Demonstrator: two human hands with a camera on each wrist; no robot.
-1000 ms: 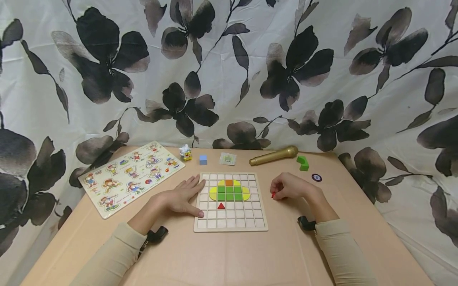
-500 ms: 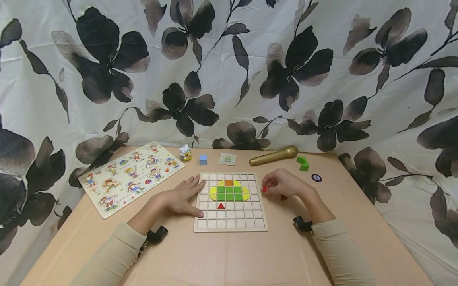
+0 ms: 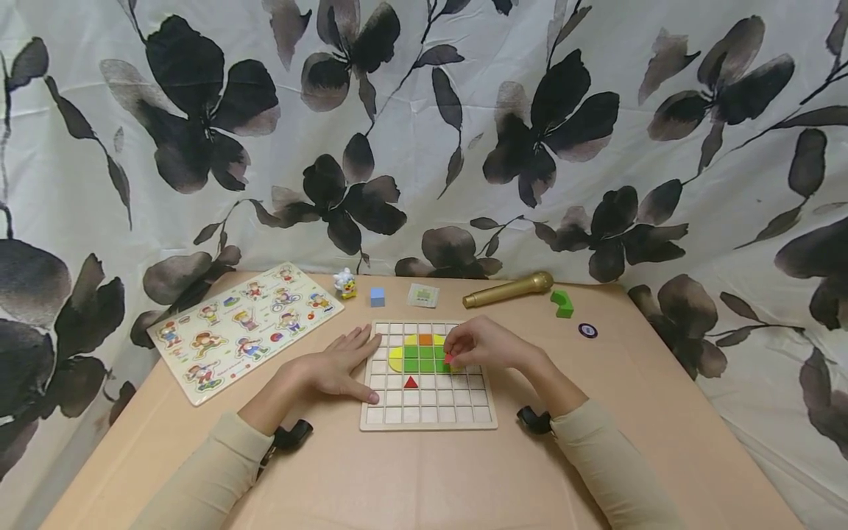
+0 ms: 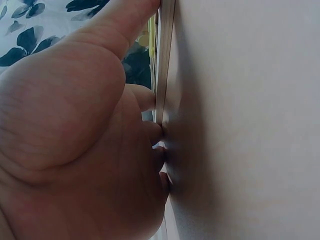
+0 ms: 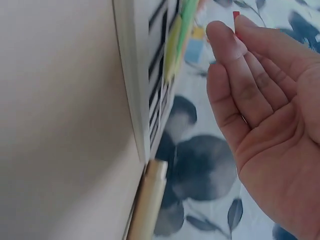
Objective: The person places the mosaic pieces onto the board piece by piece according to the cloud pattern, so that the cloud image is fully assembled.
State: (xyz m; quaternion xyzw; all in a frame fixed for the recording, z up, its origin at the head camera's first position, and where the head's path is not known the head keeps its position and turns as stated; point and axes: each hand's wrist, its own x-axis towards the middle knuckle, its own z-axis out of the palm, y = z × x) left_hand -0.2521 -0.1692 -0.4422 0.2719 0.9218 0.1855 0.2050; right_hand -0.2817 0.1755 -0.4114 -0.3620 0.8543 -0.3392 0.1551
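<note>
A wooden grid board [image 3: 428, 418] lies in the middle of the table. On it sit several green square tiles [image 3: 419, 358], an orange square [image 3: 425, 339], rounded yellow pieces [image 3: 396, 359] and, lower down, a red triangle [image 3: 411, 383]. My left hand [image 3: 334, 369] rests along the board's left edge, fingers spread, thumb on the border; the left wrist view has its fingertips against the board's side [image 4: 165, 60]. Over the right part of the pattern, my right hand [image 3: 486, 344] pinches a small red piece [image 5: 236, 19] between thumb and index finger, partly hiding the yellow and green tiles.
Behind the board are a toy figure [image 3: 345, 283], a blue cube [image 3: 377, 297], a small card [image 3: 422, 296] and a gold microphone [image 3: 506, 290]. A green block [image 3: 562, 303] and dark round disc [image 3: 587, 330] lie at right. A picture puzzle board [image 3: 245, 331] is at left.
My right hand has moved left with the red piece, from the table right of the board to above the tiles. My left hand has stayed at the board's edge.
</note>
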